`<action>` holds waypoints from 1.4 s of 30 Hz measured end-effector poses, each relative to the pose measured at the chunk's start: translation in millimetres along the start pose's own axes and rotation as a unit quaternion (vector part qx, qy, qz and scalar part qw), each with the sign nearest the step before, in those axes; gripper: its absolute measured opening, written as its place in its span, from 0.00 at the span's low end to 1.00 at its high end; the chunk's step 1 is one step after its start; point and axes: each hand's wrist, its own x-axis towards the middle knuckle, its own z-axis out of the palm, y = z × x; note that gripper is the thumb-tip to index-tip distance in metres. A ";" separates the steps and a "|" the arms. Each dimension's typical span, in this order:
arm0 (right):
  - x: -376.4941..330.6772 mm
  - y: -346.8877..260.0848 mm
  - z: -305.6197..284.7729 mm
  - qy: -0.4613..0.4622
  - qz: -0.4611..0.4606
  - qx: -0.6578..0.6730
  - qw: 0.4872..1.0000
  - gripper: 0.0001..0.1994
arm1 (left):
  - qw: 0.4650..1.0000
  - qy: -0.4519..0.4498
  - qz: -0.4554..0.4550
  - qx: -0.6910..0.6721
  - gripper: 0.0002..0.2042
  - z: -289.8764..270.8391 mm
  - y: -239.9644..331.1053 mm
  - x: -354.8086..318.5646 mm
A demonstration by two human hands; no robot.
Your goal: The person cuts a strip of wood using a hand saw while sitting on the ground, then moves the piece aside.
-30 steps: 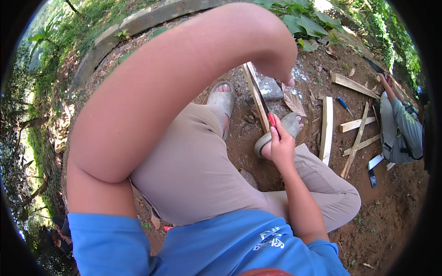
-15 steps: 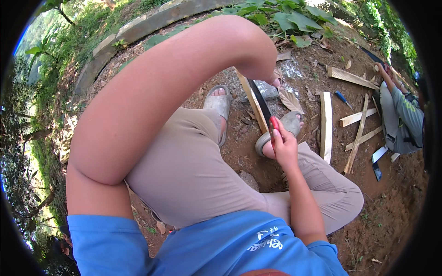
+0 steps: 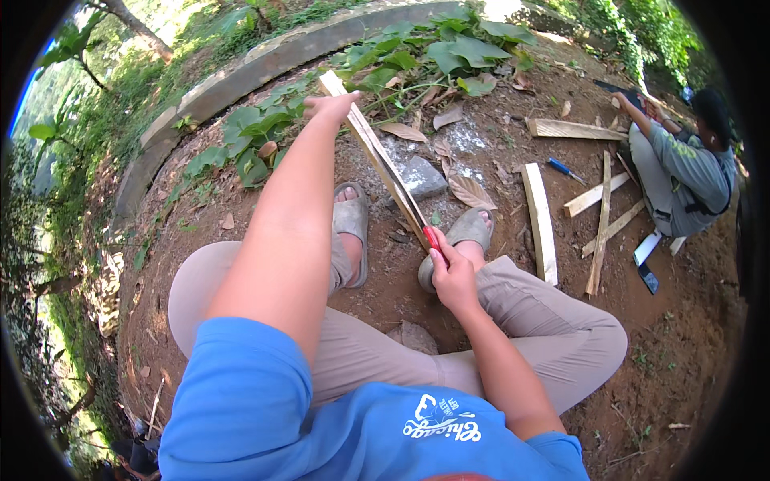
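Note:
My left hand (image 3: 330,106) is closed around the upper end of a pale wooden strip (image 3: 365,138), which slants from the far left down toward my right foot. My right hand (image 3: 455,278) grips the red handle of a long dark-bladed knife (image 3: 434,239), probably a machete. Its blade lies along the strip, seen nearly edge-on, so I cannot tell whether it bites into the wood. The strip's lower end is near my right sandal (image 3: 472,229). A grey stone (image 3: 420,178) lies on the ground just right of the strip.
Several wooden pieces (image 3: 539,224) lie on the dirt at right, with a blue-handled screwdriver-like tool (image 3: 566,170) among them. Beyond them a person (image 3: 691,164) sits working with a dark blade. Leafy plants (image 3: 469,52) and a low concrete curb (image 3: 265,68) are at the far side.
My left arm has swung out left and straightened, and the hand now shows at the strip's far end. The strip tilts further left. My right hand has shifted slightly left and down with the knife.

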 end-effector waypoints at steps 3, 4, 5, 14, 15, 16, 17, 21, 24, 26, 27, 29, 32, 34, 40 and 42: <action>-0.4 -9.6 5.9 -0.043 0.057 -0.002 0.997 0.22 | 0.901 -0.289 -0.079 -0.314 0.45 13.7 -63.7 55.3; -6.0 5.6 -0.4 -0.003 0.048 0.015 0.999 0.22 | 0.891 -0.305 -0.071 -0.330 0.41 44.8 -44.1 0.3; -8.0 -3.3 7.1 -0.017 0.034 0.023 0.999 0.22 | 0.904 -0.281 -0.052 -0.318 0.43 48.0 -55.9 38.6; -8.9 23.3 0.7 0.101 -0.046 -0.001 0.994 0.23 | 0.941 -0.278 0.090 -0.173 0.33 123.4 28.0 -27.8; -6.8 26.5 -1.4 0.101 -0.018 -0.008 0.995 0.23 | 0.943 -0.282 0.103 -0.142 0.33 138.3 20.3 -29.6; -0.6 22.0 -3.4 0.096 0.003 -0.011 0.995 0.23 | 0.946 -0.288 0.120 -0.092 0.33 152.9 8.8 -16.1; 7.0 13.9 1.2 0.078 0.012 -0.006 0.997 0.23 | 0.947 -0.289 0.138 -0.019 0.33 149.9 -4.5 16.9; 14.0 21.3 7.6 0.117 -0.015 0.025 0.993 0.21 | 0.882 -0.383 0.197 0.191 0.34 119.1 -10.6 38.3; 17.2 32.5 6.2 0.112 -0.035 0.031 0.993 0.21 | 0.831 -0.369 0.171 0.378 0.38 65.3 32.1 29.7; 17.4 20.6 9.7 0.080 -0.026 0.044 0.995 0.21 | 0.799 -0.334 0.189 0.463 0.39 20.5 64.9 35.1; 19.8 21.3 1.6 0.088 -0.014 0.044 0.995 0.21 | 0.771 -0.342 0.220 0.491 0.39 3.7 101.8 -0.2; 24.6 30.4 5.4 0.097 -0.003 0.066 0.993 0.20 | 0.769 -0.305 0.269 0.493 0.38 -39.7 153.0 -26.6; 52.8 27.2 13.2 0.091 -0.009 0.068 0.994 0.19 | 0.690 -0.171 0.355 0.607 0.41 -98.8 210.0 0.5; 86.0 33.8 6.7 0.081 0.005 0.086 0.993 0.19 | 0.625 -0.115 0.476 0.607 0.30 -107.1 221.6 1.2; 126.7 24.4 28.4 0.085 -0.006 0.096 0.992 0.20 | 0.712 -0.157 0.430 0.533 0.35 -104.1 151.5 40.3; 95.7 19.1 9.6 0.033 0.090 0.101 0.990 0.20 | 0.618 -0.170 0.396 0.658 0.30 -92.0 115.6 41.9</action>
